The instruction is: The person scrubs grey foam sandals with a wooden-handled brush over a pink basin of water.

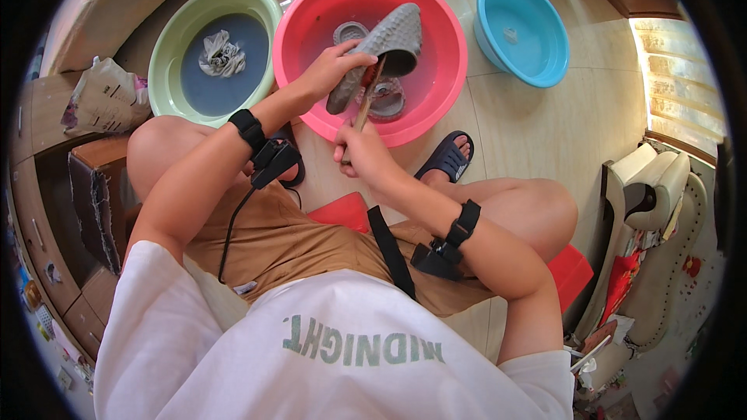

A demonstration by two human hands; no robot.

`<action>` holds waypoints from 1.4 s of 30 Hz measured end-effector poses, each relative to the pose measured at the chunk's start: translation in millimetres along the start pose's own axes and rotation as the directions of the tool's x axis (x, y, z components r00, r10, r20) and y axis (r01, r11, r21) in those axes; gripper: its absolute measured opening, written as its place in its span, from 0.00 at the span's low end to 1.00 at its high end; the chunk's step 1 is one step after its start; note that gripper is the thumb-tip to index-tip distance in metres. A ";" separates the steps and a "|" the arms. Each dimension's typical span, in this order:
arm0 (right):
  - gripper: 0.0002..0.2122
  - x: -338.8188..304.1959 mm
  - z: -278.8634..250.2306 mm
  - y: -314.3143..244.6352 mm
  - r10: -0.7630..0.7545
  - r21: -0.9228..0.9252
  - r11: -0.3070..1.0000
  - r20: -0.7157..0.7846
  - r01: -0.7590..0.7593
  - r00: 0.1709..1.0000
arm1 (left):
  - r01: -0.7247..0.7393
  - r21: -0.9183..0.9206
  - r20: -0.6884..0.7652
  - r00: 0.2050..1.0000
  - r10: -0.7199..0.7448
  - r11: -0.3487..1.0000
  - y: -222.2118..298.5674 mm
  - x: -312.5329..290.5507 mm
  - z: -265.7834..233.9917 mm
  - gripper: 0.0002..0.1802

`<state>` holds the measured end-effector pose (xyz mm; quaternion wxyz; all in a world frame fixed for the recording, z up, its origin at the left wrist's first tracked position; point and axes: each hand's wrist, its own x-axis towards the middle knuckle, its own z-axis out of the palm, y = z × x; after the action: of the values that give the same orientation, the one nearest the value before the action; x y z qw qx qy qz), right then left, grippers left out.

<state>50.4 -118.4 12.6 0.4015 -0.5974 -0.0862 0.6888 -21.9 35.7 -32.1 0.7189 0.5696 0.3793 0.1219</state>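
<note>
The left hand point(334, 71) has its fingers wrapped around a bumpy grey shoe with a pointed toe point(398, 29). The shoe is up over the big round pink plastic tub point(448, 47). The right hand point(362, 148) has its fingers closed tight around a brush with a thin wooden handle point(363, 110), near the front rim of the pink tub. The red end of the brush is at the shoe's opening; I cannot tell how far in it goes. Two more grey shoes point(387, 101) lie in the pink tub. Left of the pink tub is a pale green round tub point(165, 54) with dark water and a wet, crumpled, whitish cloth point(222, 56). Right of the pink tub is a smaller bright blue basin point(548, 50).
</note>
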 end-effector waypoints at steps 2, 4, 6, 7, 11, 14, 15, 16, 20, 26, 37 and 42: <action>0.06 29.8 -20.2 2.1 -0.021 -0.090 0.996 0.016 0.022 1.000 | 0.034 -0.032 0.006 0.999 -0.034 0.999 3.9 1.5 -1.1 0.31; 0.05 59.3 -44.9 -10.0 -0.084 -0.073 0.994 -0.063 0.080 0.994 | 0.055 -0.036 0.035 0.998 -0.053 0.998 15.0 -1.0 3.2 0.31; 0.06 62.8 -51.4 -25.3 -0.049 -0.029 0.998 -0.033 0.048 0.998 | 0.027 0.005 0.026 0.999 -0.027 1.000 14.6 -2.9 4.2 0.31; 0.06 61.3 -51.2 -30.8 -0.035 -0.015 0.999 -0.025 0.035 0.999 | 0.013 0.024 0.022 1.000 -0.013 1.000 13.7 -2.6 5.0 0.31; 0.05 56.4 -48.8 -38.4 -0.037 -0.029 0.999 -0.022 0.037 0.999 | 0.049 -0.056 0.019 0.999 -0.048 0.997 15.3 -1.6 1.5 0.32; 0.05 61.9 -54.2 -39.8 -0.012 -0.053 0.999 0.013 0.013 1.000 | 0.043 -0.048 0.005 0.999 -0.043 0.998 13.6 -1.9 2.1 0.31; 0.05 63.1 -54.5 -38.4 -0.026 -0.070 0.997 -0.004 0.026 1.000 | 0.044 -0.044 0.002 0.999 -0.044 0.998 11.0 -0.5 1.6 0.30; 0.04 63.2 -52.5 -37.7 -0.039 -0.087 0.996 -0.020 0.037 0.999 | 0.046 -0.041 -0.001 0.999 -0.046 0.998 10.2 0.2 0.9 0.30; 0.06 54.9 -36.9 -23.0 -0.117 -0.125 0.986 -0.043 0.110 0.992 | 0.032 -0.020 0.005 0.999 -0.032 0.999 7.2 3.0 -2.4 0.28; 0.07 44.3 -23.8 -11.9 0.006 -0.109 0.994 0.040 -0.001 0.999 | 0.062 -0.033 -0.042 0.997 -0.063 0.998 -0.3 5.8 -8.7 0.27; 0.05 17.5 -6.3 1.7 0.025 -0.045 0.999 0.037 -0.024 0.999 | 0.009 -0.020 -0.022 1.000 -0.010 1.000 -4.3 11.1 -12.2 0.30; 0.09 47.4 -34.4 -3.8 0.055 -0.138 0.990 0.161 -0.033 0.985 | 0.016 -0.030 -0.050 0.999 -0.018 0.999 0.2 9.1 -9.3 0.30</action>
<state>84.5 -97.2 -30.2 0.3363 -0.5661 -0.1521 0.7371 -21.9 48.0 -36.2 0.7183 0.5526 0.4004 0.1356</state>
